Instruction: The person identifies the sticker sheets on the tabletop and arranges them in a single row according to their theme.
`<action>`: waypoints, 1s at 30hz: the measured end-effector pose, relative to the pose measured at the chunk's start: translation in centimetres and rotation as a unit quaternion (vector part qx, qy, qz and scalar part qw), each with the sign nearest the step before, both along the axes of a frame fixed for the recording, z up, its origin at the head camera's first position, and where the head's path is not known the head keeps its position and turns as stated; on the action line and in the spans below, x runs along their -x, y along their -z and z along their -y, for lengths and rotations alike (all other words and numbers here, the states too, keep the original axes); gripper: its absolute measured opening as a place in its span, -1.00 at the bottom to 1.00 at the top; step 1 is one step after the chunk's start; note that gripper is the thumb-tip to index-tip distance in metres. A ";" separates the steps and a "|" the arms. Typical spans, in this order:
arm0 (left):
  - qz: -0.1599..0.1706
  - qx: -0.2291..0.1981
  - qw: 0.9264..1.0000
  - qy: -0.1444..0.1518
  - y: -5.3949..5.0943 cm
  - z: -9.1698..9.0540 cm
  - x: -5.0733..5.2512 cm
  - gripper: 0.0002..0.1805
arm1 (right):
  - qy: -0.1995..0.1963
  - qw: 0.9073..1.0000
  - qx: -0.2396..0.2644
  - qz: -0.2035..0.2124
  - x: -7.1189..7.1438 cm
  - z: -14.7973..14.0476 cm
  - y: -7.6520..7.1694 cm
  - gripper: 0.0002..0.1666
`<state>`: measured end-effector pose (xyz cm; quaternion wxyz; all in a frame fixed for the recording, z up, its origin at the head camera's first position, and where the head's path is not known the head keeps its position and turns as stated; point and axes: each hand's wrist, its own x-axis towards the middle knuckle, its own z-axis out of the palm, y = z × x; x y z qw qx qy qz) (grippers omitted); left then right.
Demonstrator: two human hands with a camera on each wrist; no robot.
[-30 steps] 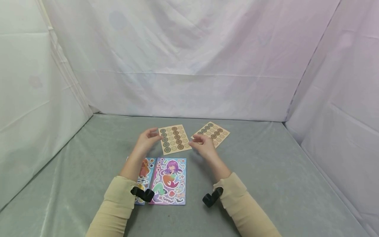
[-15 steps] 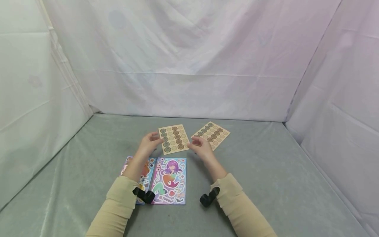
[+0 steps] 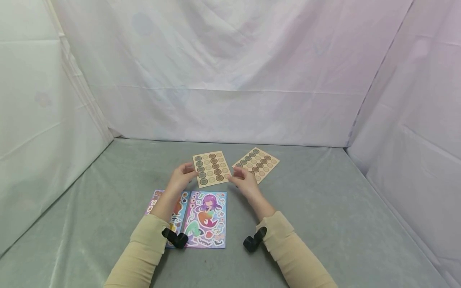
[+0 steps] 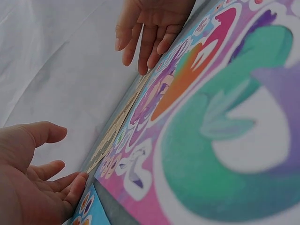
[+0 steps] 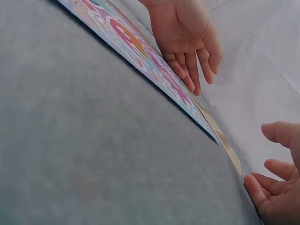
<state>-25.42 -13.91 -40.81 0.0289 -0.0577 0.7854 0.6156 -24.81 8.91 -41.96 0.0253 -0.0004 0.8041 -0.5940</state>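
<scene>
A tan sheet of round stickers (image 3: 212, 168) lies flat on the grey table in the head view, its rows dark, brown and pale. My left hand (image 3: 181, 177) is at its left edge and my right hand (image 3: 245, 182) at its lower right corner. In the left wrist view the thumb of the left hand (image 4: 33, 173) stands apart from its loosely bent fingers. The right hand (image 5: 279, 173) has the same spread in the right wrist view, fingertips low by the sheet's edge. Neither hand pinches the sheet; whether the fingertips touch it is hard to tell.
A second tan sticker sheet (image 3: 264, 162) lies at an angle to the right, partly behind the right hand. Nearer me are two colourful mermaid sticker sheets side by side, the right one (image 3: 212, 224) in full view and the left one (image 3: 155, 197) partly under my left forearm.
Both hands have drawn slightly toward me, and the right hand has shifted a little left along the sheet's corner. The sheets lie nearly where they were.
</scene>
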 end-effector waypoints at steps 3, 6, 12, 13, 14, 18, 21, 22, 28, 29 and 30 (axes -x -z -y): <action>0.003 0.006 1.000 0.007 0.2 0.1 0.1 -0.35 | -0.006 1.000 0.000 0.006 0.2 0.0 0.0 -0.38; 0.006 0.012 1.000 0.017 0.4 0.1 0.2 -0.32 | -0.010 1.000 -0.003 0.008 0.3 0.0 0.0 -0.38; 0.001 0.009 1.000 0.029 0.3 0.2 0.1 -0.29 | -0.016 1.000 -0.013 0.008 0.6 0.1 0.0 -0.38; 0.001 0.010 0.999 0.030 0.2 0.2 0.1 -0.30 | -0.018 1.000 -0.012 0.009 0.6 0.1 0.0 -0.38; 0.002 0.010 0.999 0.033 0.2 0.2 0.1 -0.30 | -0.020 1.000 -0.013 0.010 0.6 0.1 0.0 -0.37; 0.005 0.012 0.999 0.037 0.1 0.2 0.0 -0.31 | -0.026 0.999 -0.013 0.015 0.6 0.2 -0.1 -0.36; 0.006 0.012 0.999 0.036 0.0 0.1 0.0 -0.31 | -0.030 0.999 -0.016 0.019 0.5 0.2 -0.2 -0.35; 0.007 0.012 0.999 0.035 0.0 0.1 0.0 -0.31 | -0.031 0.999 -0.016 0.021 0.5 0.3 -0.3 -0.35; 0.015 0.009 0.999 0.028 0.1 -0.1 0.1 -0.30 | -0.035 0.999 -0.019 0.024 0.6 0.2 -0.2 -0.36; 0.015 0.009 0.999 0.028 0.2 -0.1 0.1 -0.30 | -0.036 0.999 -0.017 0.024 0.6 0.2 -0.2 -0.37; 0.018 0.007 0.999 0.027 0.2 -0.1 0.1 -0.30 | -0.036 0.999 -0.014 0.025 0.6 0.2 -0.2 -0.37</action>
